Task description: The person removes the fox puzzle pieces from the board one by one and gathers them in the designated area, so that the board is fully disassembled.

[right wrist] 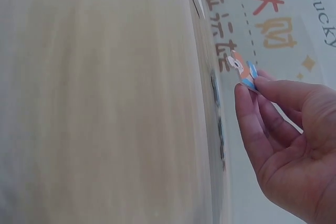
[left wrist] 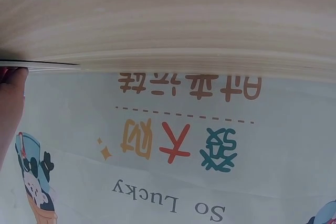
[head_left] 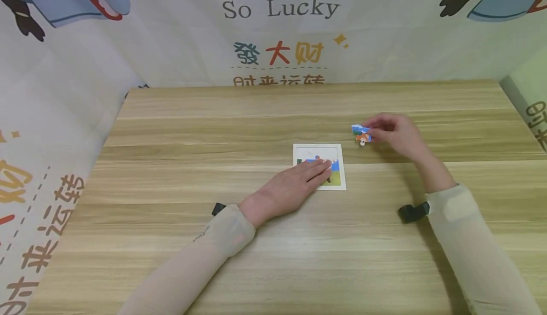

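A small square puzzle board [head_left: 319, 151] with a white border lies on the wooden table [head_left: 213, 130]. My left hand [head_left: 299, 182] lies flat on its lower left part, fingers straight, covering some of the picture. My right hand [head_left: 395, 132] is to the right of the board, just above the table, and pinches a small blue, white and orange puzzle piece [head_left: 361, 134] at its fingertips. In the right wrist view the piece [right wrist: 242, 69] shows between thumb and fingers [right wrist: 247, 108]. The left wrist view shows only an edge of the left hand [left wrist: 10, 108].
Printed fabric walls [head_left: 278, 30] with cartoon figures and lettering close in the table at the back and on both sides. A black wrist camera mount [head_left: 412, 212] sits on the right sleeve. Bare wood surrounds the board.
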`<state>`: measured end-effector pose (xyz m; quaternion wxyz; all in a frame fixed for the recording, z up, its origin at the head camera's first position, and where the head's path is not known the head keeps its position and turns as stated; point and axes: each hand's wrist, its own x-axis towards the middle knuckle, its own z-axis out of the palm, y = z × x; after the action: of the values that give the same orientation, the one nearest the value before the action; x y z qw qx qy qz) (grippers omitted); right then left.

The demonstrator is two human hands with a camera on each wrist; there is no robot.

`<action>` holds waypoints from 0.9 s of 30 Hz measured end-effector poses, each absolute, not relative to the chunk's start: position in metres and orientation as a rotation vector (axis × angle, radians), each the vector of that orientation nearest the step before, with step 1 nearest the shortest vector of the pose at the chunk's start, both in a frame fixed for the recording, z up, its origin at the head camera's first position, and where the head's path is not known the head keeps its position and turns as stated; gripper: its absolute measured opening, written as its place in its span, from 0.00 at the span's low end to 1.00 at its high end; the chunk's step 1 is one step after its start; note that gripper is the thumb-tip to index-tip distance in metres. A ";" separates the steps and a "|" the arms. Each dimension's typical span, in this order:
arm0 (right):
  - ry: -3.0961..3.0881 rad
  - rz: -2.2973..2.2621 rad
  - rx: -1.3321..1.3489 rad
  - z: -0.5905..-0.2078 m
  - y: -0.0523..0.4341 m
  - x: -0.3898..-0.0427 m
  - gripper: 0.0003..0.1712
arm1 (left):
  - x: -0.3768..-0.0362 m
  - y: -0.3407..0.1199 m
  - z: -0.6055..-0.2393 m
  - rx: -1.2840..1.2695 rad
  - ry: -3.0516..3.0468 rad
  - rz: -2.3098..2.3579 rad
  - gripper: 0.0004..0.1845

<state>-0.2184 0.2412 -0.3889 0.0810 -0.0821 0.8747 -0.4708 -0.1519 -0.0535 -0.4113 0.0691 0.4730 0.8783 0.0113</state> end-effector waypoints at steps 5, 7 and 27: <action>2.612 -1.453 -0.219 -0.390 0.251 -0.218 0.17 | -0.152 -0.053 -0.412 1.438 2.653 0.028 0.27; 2.609 -1.474 -0.210 -0.390 0.255 -0.218 0.17 | -0.152 -0.053 -0.412 1.439 2.655 0.019 0.27; 2.665 -1.542 -0.011 -0.390 0.284 -0.215 0.11 | -0.151 -0.054 -0.413 1.448 2.664 0.022 0.27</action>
<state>-0.2149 0.2843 -0.3902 0.0311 -0.0036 0.8651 -0.5007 -0.1514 -0.0537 -0.4125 0.0548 0.4769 0.8772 0.0073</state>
